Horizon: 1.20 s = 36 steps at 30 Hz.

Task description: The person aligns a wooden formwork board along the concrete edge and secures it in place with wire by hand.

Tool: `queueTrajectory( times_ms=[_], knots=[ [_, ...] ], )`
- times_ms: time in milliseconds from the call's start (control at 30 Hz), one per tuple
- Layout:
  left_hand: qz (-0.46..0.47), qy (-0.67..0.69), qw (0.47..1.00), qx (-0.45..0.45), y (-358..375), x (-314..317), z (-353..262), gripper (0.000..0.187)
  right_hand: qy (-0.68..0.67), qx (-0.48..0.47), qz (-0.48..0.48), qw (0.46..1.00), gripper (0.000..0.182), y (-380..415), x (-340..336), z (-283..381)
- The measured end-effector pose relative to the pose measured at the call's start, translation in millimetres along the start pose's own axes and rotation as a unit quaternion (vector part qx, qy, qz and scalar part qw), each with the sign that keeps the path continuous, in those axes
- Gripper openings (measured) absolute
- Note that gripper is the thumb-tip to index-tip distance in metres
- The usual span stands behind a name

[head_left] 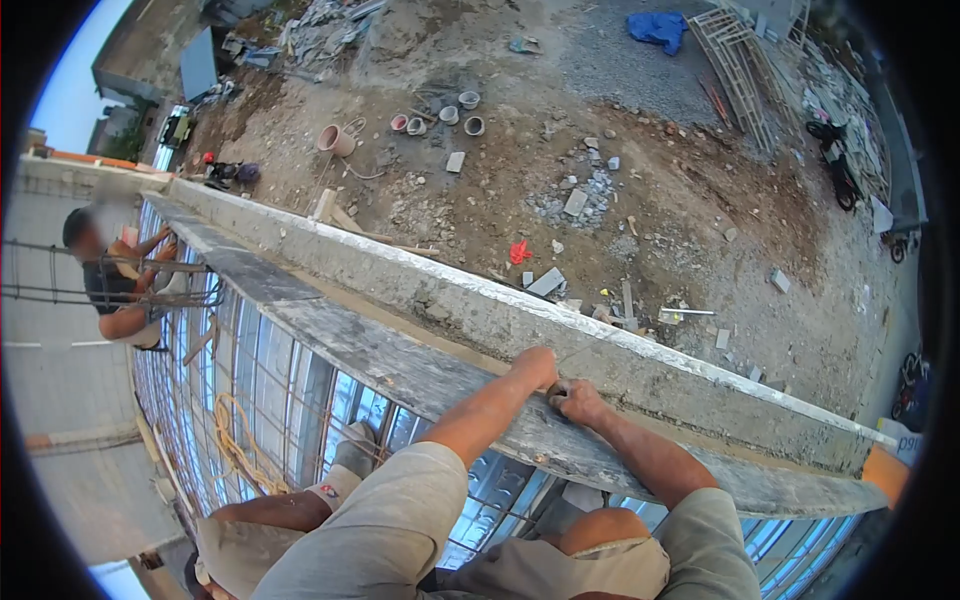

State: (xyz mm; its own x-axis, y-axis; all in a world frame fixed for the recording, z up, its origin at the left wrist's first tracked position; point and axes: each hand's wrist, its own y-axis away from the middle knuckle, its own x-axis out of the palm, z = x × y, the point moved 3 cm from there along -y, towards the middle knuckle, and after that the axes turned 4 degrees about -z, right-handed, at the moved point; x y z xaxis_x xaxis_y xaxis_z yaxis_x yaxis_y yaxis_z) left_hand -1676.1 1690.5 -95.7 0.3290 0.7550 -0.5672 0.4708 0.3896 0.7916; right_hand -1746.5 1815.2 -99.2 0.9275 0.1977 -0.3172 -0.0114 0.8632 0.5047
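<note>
My left hand [536, 368] is closed in a fist at the edge of a long, worn grey-black board [390, 352]. Whatever it may hold is hidden by the fingers. Just to its right, my right hand [584, 403] has its fingers curled and pressed together at the same edge. A small dark piece shows at its fingertips, too small to name. Both hands are close together, where the board runs alongside a rough concrete ledge [450, 308] with a whitish outer rim. A thin line seems to cross the ledge near my left hand.
Below the board lies a rebar grid [300, 385] over metal decking, with a yellow rope [235, 440] on it. Another person [120, 275] crouches at the far left by bundled rebar. Beyond the ledge, buckets [448, 116], rubble and a blue tarp [657, 30] lie on lower ground.
</note>
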Motion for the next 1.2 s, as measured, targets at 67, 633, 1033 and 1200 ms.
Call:
queueTrajectory(
  times_ms=[67, 633, 1033, 1200],
  knots=[
    [-0.007, 0.005, 1.0, -0.017, -1.7, 2.6, -0.5, 0.028, -0.021, -0.023, -0.017, 0.999, 0.022, -1.2, -2.9, 15.4],
    [-0.116, -0.012, 0.993, 0.017, -3.6, 11.3, -13.2, 0.018, 0.02, 0.006, -0.109, 0.994, 0.033, -51.1, 30.0, -31.6],
    [-0.122, 0.032, 0.991, -0.039, 15.0, -13.9, -10.8, 0.018, -0.036, 0.021, -0.071, 0.997, 0.027, -58.7, 35.1, -38.0],
    [-0.117, 0.023, 0.992, -0.03, 15.8, -17.5, -9.1, 0.017, 0.011, 0.004, -0.02, 1.0, 0.029, -51.3, 8.6, -21.5]
  ],
)
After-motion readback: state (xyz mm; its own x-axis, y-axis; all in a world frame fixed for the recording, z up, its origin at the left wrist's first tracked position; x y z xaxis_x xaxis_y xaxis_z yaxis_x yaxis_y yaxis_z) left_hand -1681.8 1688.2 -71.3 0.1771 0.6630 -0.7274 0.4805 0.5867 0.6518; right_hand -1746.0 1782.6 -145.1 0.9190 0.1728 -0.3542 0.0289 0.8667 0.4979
